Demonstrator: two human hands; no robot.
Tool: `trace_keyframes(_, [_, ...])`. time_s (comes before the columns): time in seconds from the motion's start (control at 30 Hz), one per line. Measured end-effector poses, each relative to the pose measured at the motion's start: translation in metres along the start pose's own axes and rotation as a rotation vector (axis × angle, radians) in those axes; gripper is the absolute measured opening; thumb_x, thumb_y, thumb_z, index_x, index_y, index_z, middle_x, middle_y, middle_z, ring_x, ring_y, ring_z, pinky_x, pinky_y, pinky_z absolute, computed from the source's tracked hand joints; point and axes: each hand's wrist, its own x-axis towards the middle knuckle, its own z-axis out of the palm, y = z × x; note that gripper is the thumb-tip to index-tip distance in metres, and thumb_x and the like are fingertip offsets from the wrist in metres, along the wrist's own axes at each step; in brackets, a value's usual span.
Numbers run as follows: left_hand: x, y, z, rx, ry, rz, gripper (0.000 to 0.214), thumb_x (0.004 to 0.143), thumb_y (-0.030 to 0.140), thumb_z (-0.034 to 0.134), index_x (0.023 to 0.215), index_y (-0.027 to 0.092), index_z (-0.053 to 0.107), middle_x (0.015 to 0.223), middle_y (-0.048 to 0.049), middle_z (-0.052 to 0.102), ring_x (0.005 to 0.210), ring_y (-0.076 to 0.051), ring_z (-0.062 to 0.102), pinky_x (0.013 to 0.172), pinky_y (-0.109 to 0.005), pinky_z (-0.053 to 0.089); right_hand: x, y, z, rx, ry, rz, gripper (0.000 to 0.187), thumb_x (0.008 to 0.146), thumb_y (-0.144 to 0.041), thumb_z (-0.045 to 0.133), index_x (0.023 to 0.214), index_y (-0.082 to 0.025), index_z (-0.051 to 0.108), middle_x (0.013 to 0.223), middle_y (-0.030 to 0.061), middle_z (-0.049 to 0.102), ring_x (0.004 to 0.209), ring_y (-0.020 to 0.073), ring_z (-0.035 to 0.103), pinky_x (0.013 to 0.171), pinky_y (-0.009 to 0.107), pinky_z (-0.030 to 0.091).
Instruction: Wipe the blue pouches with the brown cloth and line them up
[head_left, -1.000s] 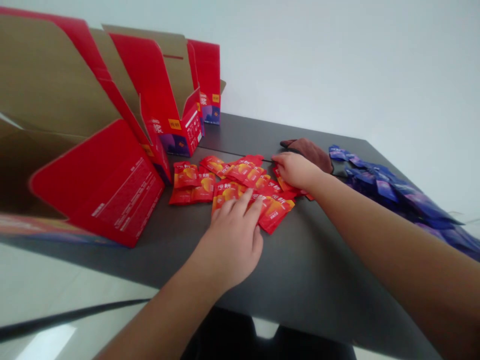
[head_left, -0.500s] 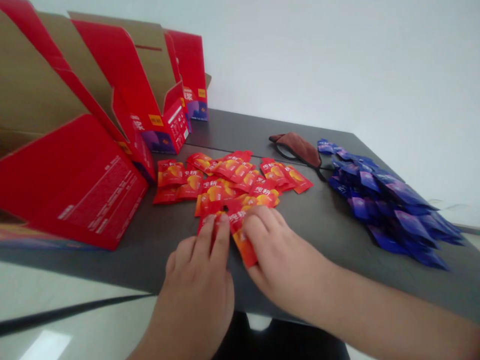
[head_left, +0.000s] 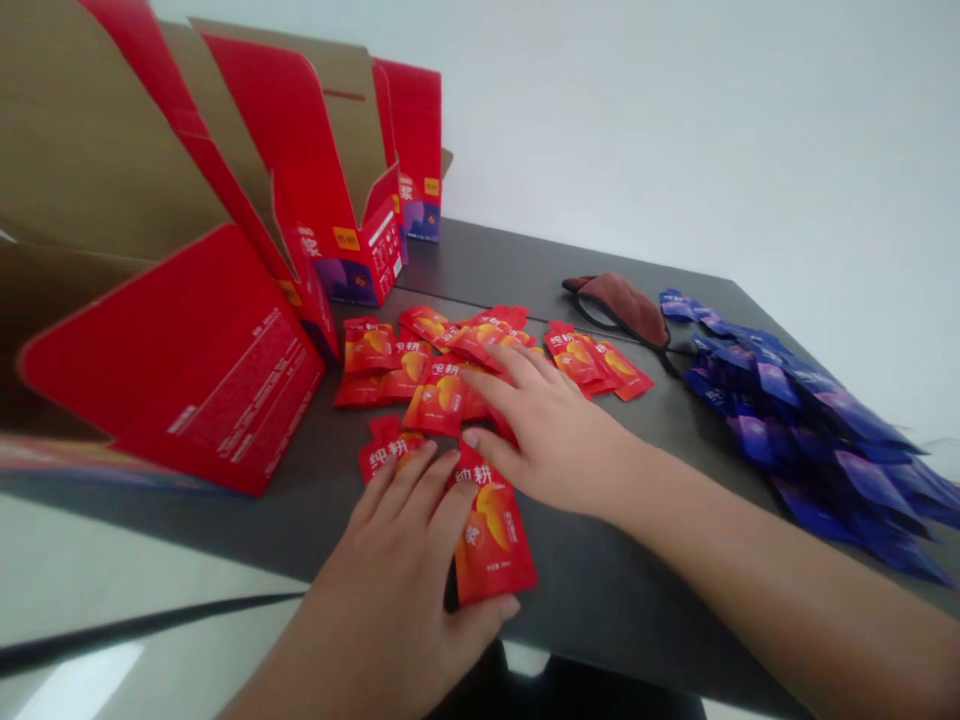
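Several red and orange sachets (head_left: 442, 365) lie scattered on the dark table (head_left: 600, 570). My left hand (head_left: 409, 560) rests flat, fingers spread, on a small stack of red sachets (head_left: 491, 535) near the table's front edge, thumb at the stack's lower end. My right hand (head_left: 551, 430) reaches left over the scatter, fingers stretched out and flat on the sachets in the middle. Neither hand grips anything.
Open red cardboard boxes (head_left: 225, 250) with raised flaps stand at the left and back left. A pile of blue sachets (head_left: 810, 420) lies at the right. A dark red face mask (head_left: 626, 305) sits behind the red sachets. A white wall rises behind.
Both hands pulled a few red sachets toward the front edge. My left hand now lies on that stack, and my right hand has gone back out to the middle of the scatter.
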Motion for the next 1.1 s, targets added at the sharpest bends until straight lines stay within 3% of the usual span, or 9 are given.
trace_keyframes(0.1, [0.0, -0.005, -0.004, -0.028, -0.059, 0.008, 0.089, 0.078, 0.059, 0.084, 0.157, 0.032, 0.055, 0.164, -0.0118, 0.055, 0.155, -0.046, 0.043, 0.125, -0.074, 0.035, 0.05, 0.001, 0.029, -0.001, -0.104, 0.055, 0.075, 0.103, -0.066, 0.055, 0.169, -0.032, 0.042, 0.181, 0.0129, 0.019, 0.161, 0.057, 0.019, 0.12, 0.085, 0.027])
trace_keyframes(0.23, [0.002, -0.011, -0.01, -0.023, -0.134, 0.018, 0.09, 0.074, 0.061, 0.087, 0.155, 0.035, 0.059, 0.166, -0.0138, 0.053, 0.153, -0.052, 0.044, 0.119, -0.08, 0.039, 0.091, 0.007, 0.053, -0.02, -0.233, 0.046, 0.085, 0.097, -0.078, 0.053, 0.169, -0.036, 0.04, 0.181, 0.0119, 0.022, 0.162, 0.0606, 0.009, 0.116, 0.093, 0.016])
trace_keyframes(0.47, [0.011, -0.026, -0.012, -0.047, -0.185, 0.077, 0.102, 0.068, 0.073, 0.089, 0.158, 0.035, 0.057, 0.168, -0.0181, 0.048, 0.152, -0.051, 0.046, 0.115, -0.078, 0.043, 0.099, 0.054, 0.055, -0.048, -0.215, 0.084, 0.081, 0.098, -0.076, 0.054, 0.167, -0.035, 0.044, 0.179, 0.0092, 0.031, 0.161, 0.0598, 0.014, 0.113, 0.094, 0.019])
trace_keyframes(0.63, [0.016, -0.031, -0.014, -0.088, -0.161, 0.059, 0.1, 0.069, 0.074, 0.088, 0.156, 0.033, 0.06, 0.168, -0.0179, 0.049, 0.154, -0.049, 0.044, 0.119, -0.076, 0.041, 0.12, 0.076, 0.051, -0.078, -0.163, 0.084, 0.074, 0.102, -0.063, 0.058, 0.165, -0.025, 0.048, 0.176, 0.0157, 0.034, 0.162, 0.054, 0.02, 0.121, 0.082, 0.025])
trace_keyframes(0.77, [0.014, -0.031, -0.012, -0.128, -0.137, 0.056, 0.097, 0.072, 0.077, 0.084, 0.156, 0.033, 0.06, 0.168, -0.0177, 0.049, 0.155, -0.048, 0.043, 0.123, -0.075, 0.036, 0.145, 0.046, 0.051, -0.116, -0.06, -0.061, 0.071, 0.105, -0.055, 0.056, 0.166, -0.02, 0.045, 0.177, 0.0196, 0.03, 0.163, 0.0507, 0.019, 0.123, 0.084, 0.014])
trace_keyframes(0.83, [0.013, -0.032, -0.011, -0.149, -0.133, 0.054, 0.096, 0.075, 0.081, 0.079, 0.156, 0.032, 0.06, 0.167, -0.0179, 0.05, 0.154, -0.047, 0.045, 0.124, -0.073, 0.036, 0.155, 0.018, 0.057, -0.047, -0.12, -0.175, 0.075, 0.103, -0.064, 0.058, 0.166, -0.026, 0.046, 0.178, 0.0146, 0.03, 0.164, 0.0479, 0.02, 0.126, 0.079, 0.014])
trace_keyframes(0.93, [0.012, -0.035, -0.009, -0.16, -0.144, 0.057, 0.094, 0.077, 0.083, 0.076, 0.154, 0.031, 0.063, 0.166, -0.0189, 0.051, 0.153, -0.049, 0.045, 0.124, -0.073, 0.037, 0.163, -0.013, 0.071, 0.021, -0.195, -0.202, 0.089, 0.092, -0.077, 0.066, 0.165, -0.031, 0.047, 0.177, 0.0105, 0.034, 0.161, 0.0493, 0.025, 0.125, 0.079, 0.019])
trace_keyframes(1.0, [0.013, -0.036, -0.008, -0.17, -0.149, 0.059, 0.092, 0.079, 0.084, 0.073, 0.154, 0.031, 0.063, 0.167, -0.0186, 0.051, 0.154, -0.049, 0.044, 0.124, -0.073, 0.037, 0.164, -0.019, 0.077, 0.009, -0.171, -0.198, 0.087, 0.09, -0.078, 0.067, 0.161, -0.031, 0.051, 0.175, 0.0107, 0.038, 0.158, 0.0485, 0.032, 0.123, 0.08, 0.024])
trace_keyframes(1.1, [0.014, -0.037, -0.009, -0.197, -0.15, 0.057, 0.092, 0.083, 0.087, 0.065, 0.156, 0.032, 0.06, 0.169, -0.0174, 0.048, 0.156, -0.046, 0.043, 0.126, -0.071, 0.034, 0.163, -0.006, 0.075, -0.043, -0.144, -0.184, 0.078, 0.095, -0.074, 0.064, 0.157, -0.028, 0.055, 0.171, 0.014, 0.042, 0.152, 0.0457, 0.044, 0.119, 0.079, 0.033])
